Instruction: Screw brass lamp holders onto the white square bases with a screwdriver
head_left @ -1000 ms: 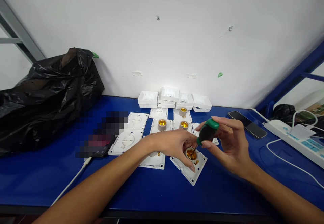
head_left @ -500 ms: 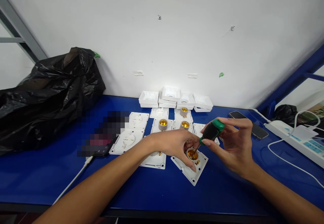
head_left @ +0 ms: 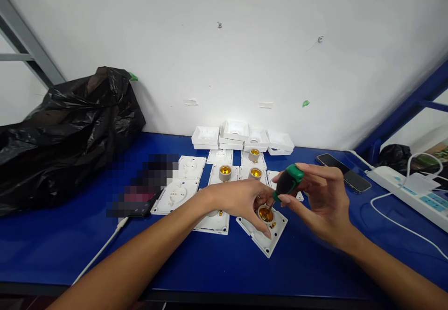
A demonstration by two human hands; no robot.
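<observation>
Blue table (head_left: 87,235), black bag (head_left: 63,132) far left, more plates w/ sockets behind. Nearest plate (head_left: 263,235) lies flat at table centre; left hand (head_left: 241,200) clamps it, fingers round the brass socket (head_left: 265,214). Right hand (head_left: 324,202) closed on screwdriver (head_left: 287,183), tip down in socket. Risk, imo: tip slips off screw → plate skids, finger jabbed

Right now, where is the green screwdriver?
In the head view, the green screwdriver is right of centre, in the right hand, its tip down in the brass lamp socket that the left hand steadies on the blue table.
</observation>
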